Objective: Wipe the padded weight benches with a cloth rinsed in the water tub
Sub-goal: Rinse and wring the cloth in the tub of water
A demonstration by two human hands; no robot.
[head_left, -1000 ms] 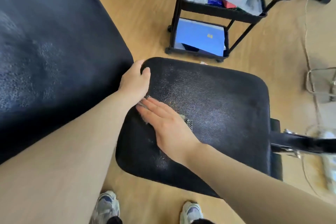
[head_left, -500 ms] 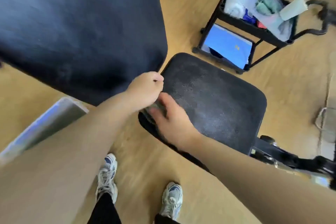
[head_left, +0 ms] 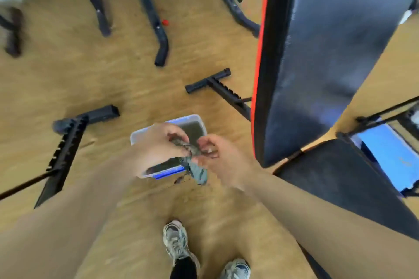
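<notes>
A grey cloth (head_left: 196,169) hangs between my two hands above the clear plastic water tub (head_left: 192,118), which stands on the wooden floor and holds dark water. My left hand (head_left: 158,142) pinches the cloth's upper end. My right hand (head_left: 221,158) grips it from the right, fingers curled. The black padded bench back (head_left: 324,52), edged in red, rises at the right. The black bench seat (head_left: 340,172) lies below it at the lower right. The picture is motion-blurred.
Black metal bench legs and frames (head_left: 68,142) lie on the floor at left, centre (head_left: 217,88) and along the top (head_left: 158,29). A blue panel in a black cart (head_left: 390,154) sits at the far right. My shoes (head_left: 179,244) are at the bottom.
My view has swung left from the bench seat to the floor tub. Both hands lifted the cloth off the seat and now hold it over the tub.
</notes>
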